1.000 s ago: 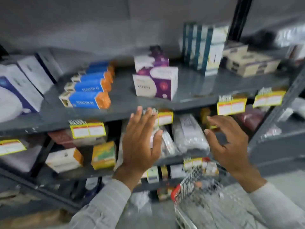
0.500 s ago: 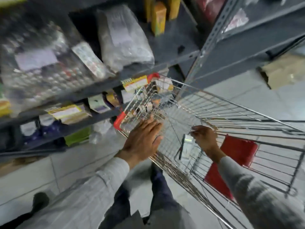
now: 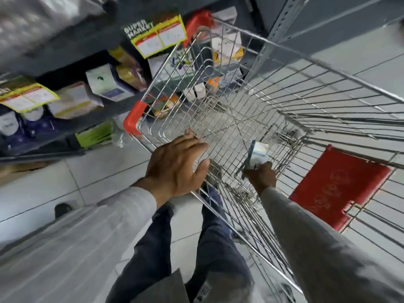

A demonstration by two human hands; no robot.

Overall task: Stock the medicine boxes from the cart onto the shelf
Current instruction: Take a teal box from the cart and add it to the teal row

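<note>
The view looks steeply down into a silver wire shopping cart (image 3: 273, 88) with red plastic corner guards, standing on a pale tiled floor (image 3: 43, 184) just beside a dark grey metal shelf unit (image 3: 72, 51) at the left.

The left hand (image 3: 177, 165) rests on the cart's near-left rim, palm down, fingers spread and extended over the wire, thumb out to the right. It holds nothing.

The right hand (image 3: 261, 177) is lowered deep inside the cart, near the basket floor. Its fingers are closed around the lower end of a small white medicine box with a teal edge (image 3: 256, 153), which stands tilted, its upper end pointing away from the wrist. Whether the box is clear of the basket floor cannot be told.

A red plastic child-seat flap (image 3: 341, 189) lies against the cart's wire at the right. Both forearms wear light grey striped sleeves (image 3: 109, 226); dark blue trousers (image 3: 166, 237) show between them.

On the shelf's lower levels, assorted small cartons stand close together, among them a white carton with a purple base (image 3: 107, 85). Yellow price labels printed "SUPER MARKET" (image 3: 158, 33) hang from the shelf edge at the far left. More cartons, including a white and orange carton (image 3: 227, 48), are seen through the cart's far wire wall. The upper shelf contents are blurred.
</note>
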